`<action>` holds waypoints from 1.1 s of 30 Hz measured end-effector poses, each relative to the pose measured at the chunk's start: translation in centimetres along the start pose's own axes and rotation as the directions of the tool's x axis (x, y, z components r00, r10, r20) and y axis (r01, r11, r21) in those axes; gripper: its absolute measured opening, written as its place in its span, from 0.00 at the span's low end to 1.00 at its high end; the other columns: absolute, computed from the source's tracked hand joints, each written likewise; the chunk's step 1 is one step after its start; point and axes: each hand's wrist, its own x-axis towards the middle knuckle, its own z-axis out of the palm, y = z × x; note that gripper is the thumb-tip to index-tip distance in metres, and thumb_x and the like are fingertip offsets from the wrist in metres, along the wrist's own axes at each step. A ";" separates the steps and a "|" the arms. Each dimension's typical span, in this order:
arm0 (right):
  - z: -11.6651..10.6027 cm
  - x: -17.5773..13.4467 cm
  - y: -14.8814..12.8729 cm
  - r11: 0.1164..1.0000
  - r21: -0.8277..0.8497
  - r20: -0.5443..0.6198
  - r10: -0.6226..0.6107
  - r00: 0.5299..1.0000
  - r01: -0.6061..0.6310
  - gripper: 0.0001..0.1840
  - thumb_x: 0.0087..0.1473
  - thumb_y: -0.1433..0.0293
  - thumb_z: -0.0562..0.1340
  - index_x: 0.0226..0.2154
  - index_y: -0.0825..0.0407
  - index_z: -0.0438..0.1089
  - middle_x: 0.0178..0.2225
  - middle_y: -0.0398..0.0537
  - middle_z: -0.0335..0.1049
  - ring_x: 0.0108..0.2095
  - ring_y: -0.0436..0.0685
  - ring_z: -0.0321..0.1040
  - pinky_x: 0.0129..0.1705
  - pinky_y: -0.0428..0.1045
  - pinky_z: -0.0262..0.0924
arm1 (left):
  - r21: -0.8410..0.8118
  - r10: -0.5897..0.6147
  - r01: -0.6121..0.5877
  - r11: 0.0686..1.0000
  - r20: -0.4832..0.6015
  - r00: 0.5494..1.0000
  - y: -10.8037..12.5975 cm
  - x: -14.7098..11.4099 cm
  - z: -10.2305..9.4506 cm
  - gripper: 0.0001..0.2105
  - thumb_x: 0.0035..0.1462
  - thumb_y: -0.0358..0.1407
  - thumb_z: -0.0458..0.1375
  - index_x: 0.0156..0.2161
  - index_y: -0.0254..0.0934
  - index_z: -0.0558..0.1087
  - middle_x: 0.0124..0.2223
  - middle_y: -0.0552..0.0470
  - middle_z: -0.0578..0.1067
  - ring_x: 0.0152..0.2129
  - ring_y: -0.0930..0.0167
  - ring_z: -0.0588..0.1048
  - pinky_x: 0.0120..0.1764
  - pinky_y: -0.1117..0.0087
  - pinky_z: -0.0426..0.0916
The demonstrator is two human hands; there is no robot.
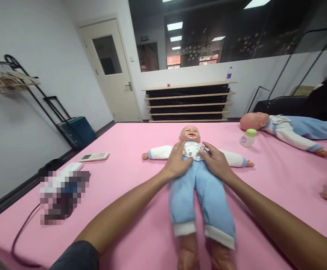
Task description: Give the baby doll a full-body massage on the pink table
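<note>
A baby doll (190, 135) in a white top and light blue trousers (181, 198) lies on its back, feet towards me, arms stretched out sideways. My left hand (177, 161) rests on one side of its torso, fingers extended. On the torso's other side lies my right hand (215, 159), its fingers spread and pointing up towards the doll's chest. Between the two hands shows the printed animal face (195, 150) on the doll's top. Neither hand is closed around anything.
Pink cloth (129, 146) covers the table. To the left are a remote control (94, 156) and a blurred-out item with a cable. On the right, a green-lidded jar (248, 138) stands near another doll (287, 127). A person sits at the far right. Behind stands a low shelf (188, 98).
</note>
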 end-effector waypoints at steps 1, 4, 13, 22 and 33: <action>-0.5 -1.5 -0.5 0.997 -0.081 0.046 -0.002 0.999 0.005 0.31 0.56 0.56 0.62 0.60 0.47 0.65 0.60 0.49 0.64 0.60 0.65 0.60 0.66 0.63 0.49 | 0.179 -0.028 0.020 0.984 0.043 0.999 0.5 -1.9 0.3 0.39 0.49 0.37 0.62 0.67 0.34 0.56 0.71 0.44 0.49 0.69 0.59 0.40 0.69 0.57 0.31; -1.2 -5.0 -1.7 0.966 -0.257 0.136 0.035 0.990 0.002 0.35 0.58 0.58 0.58 0.64 0.51 0.57 0.64 0.51 0.57 0.65 0.62 0.54 0.68 0.60 0.46 | 0.596 -0.119 0.021 0.803 0.126 0.985 1.4 -6.0 0.9 0.43 0.52 0.42 0.57 0.70 0.33 0.46 0.73 0.43 0.40 0.70 0.58 0.37 0.69 0.55 0.36; 1.5 -7.1 -4.2 0.735 -0.678 0.261 0.213 0.942 0.021 0.39 0.56 0.70 0.50 0.68 0.63 0.44 0.70 0.64 0.36 0.70 0.70 0.33 0.67 0.67 0.39 | 0.807 -0.298 -0.022 0.591 0.243 0.923 1.6 -6.7 1.3 0.47 0.52 0.42 0.53 0.70 0.26 0.36 0.72 0.35 0.28 0.68 0.52 0.28 0.67 0.47 0.35; 2.3 -8.0 -4.9 0.649 -0.756 0.297 0.219 0.929 0.089 0.43 0.53 0.70 0.52 0.69 0.65 0.40 0.71 0.62 0.31 0.70 0.69 0.31 0.68 0.66 0.35 | 0.844 -0.313 -0.027 0.535 0.229 0.922 1.2 -7.1 1.7 0.44 0.56 0.47 0.50 0.70 0.25 0.39 0.72 0.34 0.34 0.69 0.51 0.33 0.66 0.46 0.39; 0.8 -6.9 -5.9 0.793 -0.603 0.350 0.162 0.923 0.090 0.38 0.59 0.68 0.49 0.69 0.60 0.43 0.71 0.58 0.31 0.71 0.63 0.31 0.69 0.65 0.32 | 0.850 -0.075 -0.119 0.514 0.182 0.980 0.1 -5.0 2.1 0.30 0.66 0.43 0.40 0.69 0.30 0.48 0.72 0.40 0.42 0.69 0.57 0.41 0.66 0.47 0.43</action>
